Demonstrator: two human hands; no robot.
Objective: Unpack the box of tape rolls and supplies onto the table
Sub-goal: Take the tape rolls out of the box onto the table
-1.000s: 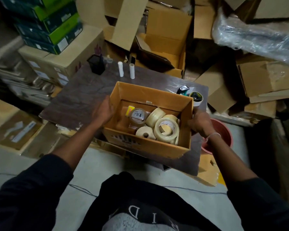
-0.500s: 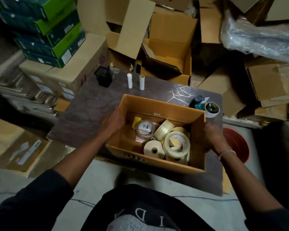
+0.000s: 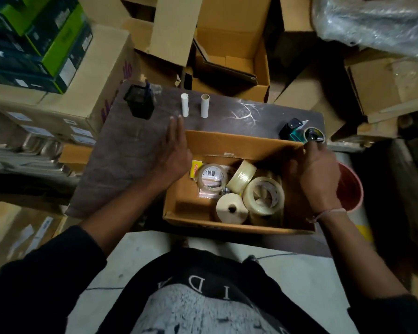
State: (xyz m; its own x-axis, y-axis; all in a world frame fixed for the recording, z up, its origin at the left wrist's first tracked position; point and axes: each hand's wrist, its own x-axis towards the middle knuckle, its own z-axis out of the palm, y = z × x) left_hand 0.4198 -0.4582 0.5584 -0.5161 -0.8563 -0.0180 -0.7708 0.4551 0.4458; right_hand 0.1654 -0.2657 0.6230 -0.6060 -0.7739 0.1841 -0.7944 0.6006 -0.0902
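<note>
The open cardboard box (image 3: 237, 145) sits on the dark table (image 3: 121, 160) at its near right part, tape rolls (image 3: 263, 196) lying inside. The left hand (image 3: 174, 150) lies flat with straight fingers along the box's left wall — holding nothing. The right hand (image 3: 316, 172) curls over the right wall at the far corner, gripping it.

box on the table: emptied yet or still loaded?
Still loaded. The open box holds several tape rolls, a yellow packet and a cream roll; nothing is lifted out.
</note>
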